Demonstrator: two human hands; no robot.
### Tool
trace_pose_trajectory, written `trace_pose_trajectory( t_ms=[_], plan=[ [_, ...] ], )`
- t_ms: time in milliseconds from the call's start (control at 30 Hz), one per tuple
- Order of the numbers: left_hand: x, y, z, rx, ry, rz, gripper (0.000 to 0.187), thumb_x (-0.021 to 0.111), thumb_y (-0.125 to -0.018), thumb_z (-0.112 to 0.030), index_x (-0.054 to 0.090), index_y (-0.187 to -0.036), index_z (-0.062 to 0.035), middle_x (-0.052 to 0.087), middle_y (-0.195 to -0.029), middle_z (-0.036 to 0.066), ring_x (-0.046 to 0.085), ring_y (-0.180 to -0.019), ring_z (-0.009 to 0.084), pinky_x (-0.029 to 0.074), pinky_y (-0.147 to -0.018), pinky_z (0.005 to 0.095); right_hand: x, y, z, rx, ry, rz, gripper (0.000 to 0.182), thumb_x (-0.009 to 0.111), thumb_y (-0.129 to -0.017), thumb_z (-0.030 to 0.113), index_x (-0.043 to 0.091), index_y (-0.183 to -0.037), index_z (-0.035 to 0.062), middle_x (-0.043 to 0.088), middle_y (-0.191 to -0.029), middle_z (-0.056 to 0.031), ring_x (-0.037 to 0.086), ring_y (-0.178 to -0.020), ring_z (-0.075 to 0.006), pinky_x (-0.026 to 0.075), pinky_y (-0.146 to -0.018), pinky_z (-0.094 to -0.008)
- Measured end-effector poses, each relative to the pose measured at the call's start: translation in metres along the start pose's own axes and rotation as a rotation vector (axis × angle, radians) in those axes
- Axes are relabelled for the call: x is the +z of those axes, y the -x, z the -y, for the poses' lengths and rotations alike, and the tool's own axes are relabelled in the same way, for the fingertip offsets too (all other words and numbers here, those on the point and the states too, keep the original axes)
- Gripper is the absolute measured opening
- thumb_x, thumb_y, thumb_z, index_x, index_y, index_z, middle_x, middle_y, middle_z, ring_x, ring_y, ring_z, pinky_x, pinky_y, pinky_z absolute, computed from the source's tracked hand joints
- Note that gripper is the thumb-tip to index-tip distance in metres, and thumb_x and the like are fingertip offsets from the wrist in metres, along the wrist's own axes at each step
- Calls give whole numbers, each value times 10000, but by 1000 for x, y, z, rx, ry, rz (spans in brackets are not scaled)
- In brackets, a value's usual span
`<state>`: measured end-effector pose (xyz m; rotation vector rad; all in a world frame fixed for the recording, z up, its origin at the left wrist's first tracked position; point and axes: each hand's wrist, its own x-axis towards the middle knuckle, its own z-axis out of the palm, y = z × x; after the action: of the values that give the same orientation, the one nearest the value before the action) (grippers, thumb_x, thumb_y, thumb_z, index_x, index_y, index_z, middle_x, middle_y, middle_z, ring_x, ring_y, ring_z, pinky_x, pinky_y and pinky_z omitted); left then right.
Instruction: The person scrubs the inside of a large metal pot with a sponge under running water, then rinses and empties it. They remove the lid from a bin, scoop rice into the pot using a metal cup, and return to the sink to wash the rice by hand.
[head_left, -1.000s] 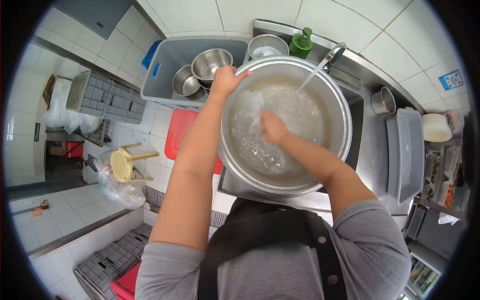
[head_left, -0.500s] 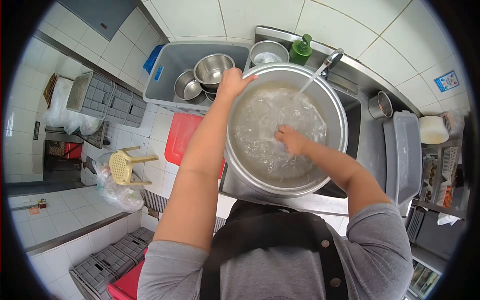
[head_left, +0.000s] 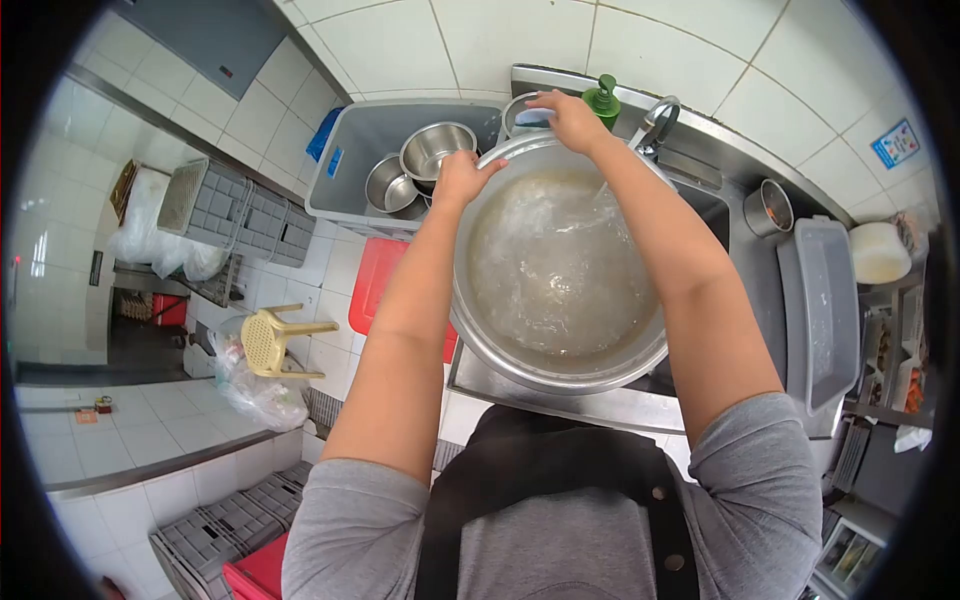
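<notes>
A large round metal basin (head_left: 662, 350) full of cloudy, swirling water sits over the sink. My left hand (head_left: 466, 180) grips its upper-left rim, the thumb lying along the edge. Beyond the far rim, my right hand (head_left: 568, 122) pinches a pale bluish-white sponge (head_left: 533, 117), its fingers partly covering it. That hand is over a small steel bowl (head_left: 512, 104), mostly hidden behind it. A green pump bottle (head_left: 603, 100) stands just beyond my right hand. From the tap (head_left: 661, 118), water runs into the basin, partly hidden by my right forearm.
Left of the basin, a grey tub (head_left: 360, 125) holds several steel pots (head_left: 438, 145). A red lid or box (head_left: 377, 285) is below it. To the right are a steel pot (head_left: 768, 207) and a grey tray (head_left: 826, 300). A yellow stool (head_left: 268, 342) stands on the floor.
My right hand has come up out of the water and across to the far rim, now with the sponge showing. My left hand stays on the rim. The view has shifted slightly.
</notes>
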<state>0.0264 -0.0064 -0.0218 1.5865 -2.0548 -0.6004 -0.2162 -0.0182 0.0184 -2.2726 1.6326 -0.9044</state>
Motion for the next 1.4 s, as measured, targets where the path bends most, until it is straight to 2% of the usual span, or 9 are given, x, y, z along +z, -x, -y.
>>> trace_pose_trajectory(
  t_ms=[233,300,367,467,633,700,967,1133,1400],
  plan=[
    [-7,-3,-6,-64,-48,101,654,731,-706,-595,665,-725,55,634,-687,237,643,-690,369,491,-660,432,-94,196,16,254,269,-281,388,689,-773,120,639,-1157,91,526,-1311,-174,497,-1212,-339,395,-1014,-428],
    [-4,-6,-2,-67,-21,126,646,723,-714,-599,650,-679,43,611,-623,213,616,-621,346,477,-640,431,-101,271,27,566,286,-325,548,700,-793,154,529,-1309,82,436,-1380,-212,434,-1275,-345,349,-1056,-413],
    [1,-7,0,-55,-43,102,642,722,-716,-597,633,-644,34,588,-576,192,590,-573,319,467,-613,425,-80,332,29,811,-256,-304,731,678,-817,127,322,-1451,54,352,-1437,-243,340,-1351,-344,287,-1099,-402],
    [6,-7,-12,7,-71,88,650,730,-716,-585,584,-594,37,582,-570,174,575,-543,280,448,-561,410,-41,367,43,756,-149,-411,797,591,-841,19,147,-1502,40,309,-1484,-245,343,-1364,-339,307,-1091,-382],
    [2,-3,-90,-132,-6,276,493,774,-742,-432,608,-637,21,626,-627,142,596,-561,203,465,-540,402,-2,393,-35,1051,-440,-336,718,594,-847,26,244,-1474,19,436,-1403,-238,487,-1259,-291,386,-1027,-347],
    [-7,8,-144,-353,452,391,360,744,-791,-252,597,-695,62,658,-729,153,606,-553,219,499,-526,394,11,401,-57,1072,-530,-374,691,621,-848,62,296,-1455,8,485,-1366,-231,532,-1215,-272,412,-1001,-339],
    [16,-11,-269,-498,992,734,117,617,-839,-41,548,-859,51,585,-771,128,640,-653,189,606,-584,232,40,400,-77,1416,-1066,193,735,625,-851,546,511,-1329,0,606,-1208,-195,600,-1072,-275,480,-889,-371],
    [21,-10,-298,-545,1089,753,169,531,-930,-14,497,-954,150,580,-897,189,663,-794,269,626,-759,290,57,386,-61,1311,-1109,416,695,650,-838,503,531,-1303,1,614,-1188,-182,601,-1066,-277,482,-891,-385],
    [-18,17,-276,-629,1125,613,192,523,-930,-21,506,-1005,154,591,-943,196,659,-836,264,625,-756,289,63,376,-61,970,-1065,618,634,690,-816,435,564,-1262,2,627,-1156,-163,604,-1056,-282,483,-893,-409]
  ],
)
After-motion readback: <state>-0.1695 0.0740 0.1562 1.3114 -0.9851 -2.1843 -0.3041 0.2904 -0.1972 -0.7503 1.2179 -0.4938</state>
